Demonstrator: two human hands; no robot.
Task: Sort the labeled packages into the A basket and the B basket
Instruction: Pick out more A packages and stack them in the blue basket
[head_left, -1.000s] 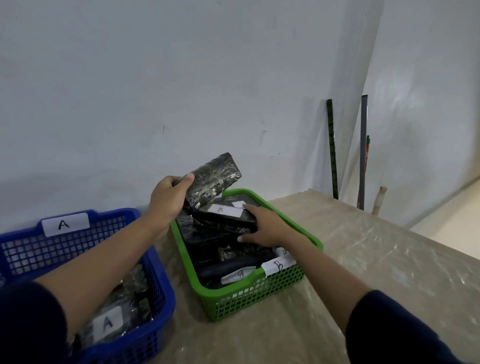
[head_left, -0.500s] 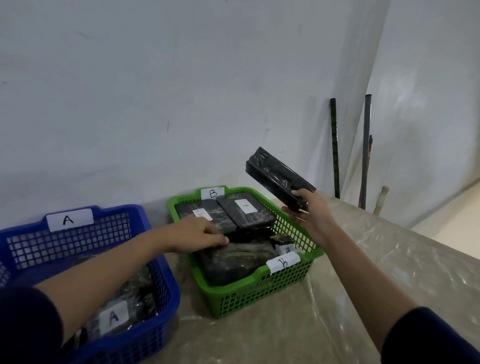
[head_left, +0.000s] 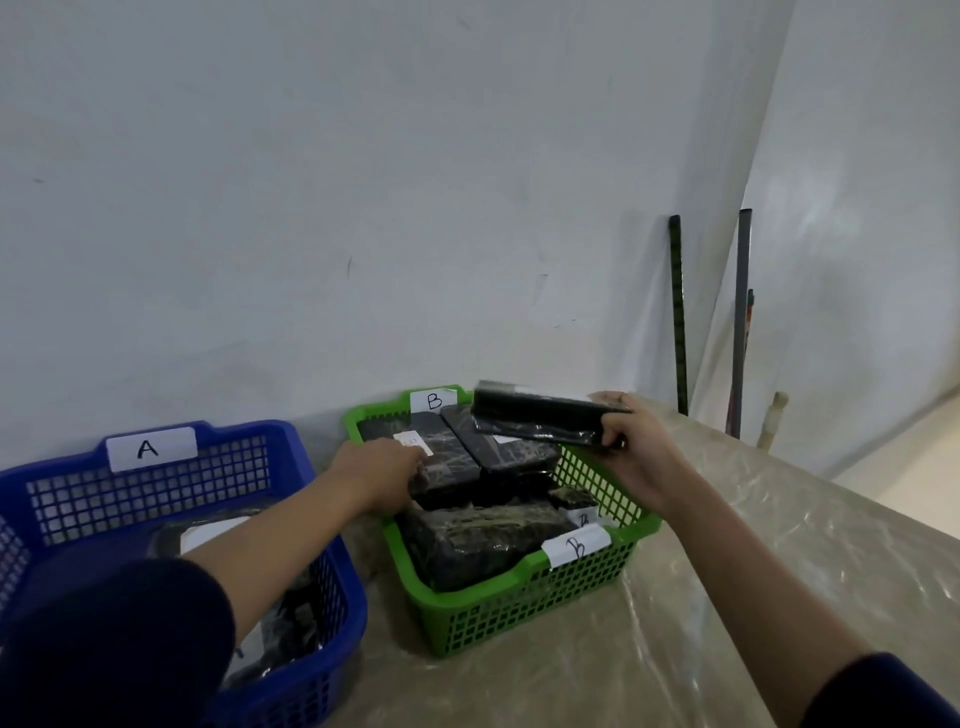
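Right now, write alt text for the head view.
A right hand holds a black package over a green B basket full of packages, while the left hand rests on one inside. A blue A basket sits left of it.

My right hand has brought its black package down and leftward; it was raised and tilted off to the right, and now lies nearly level over the far right corner of the green basket. My left hand has slid farther in, fingertips now on the labeled package.
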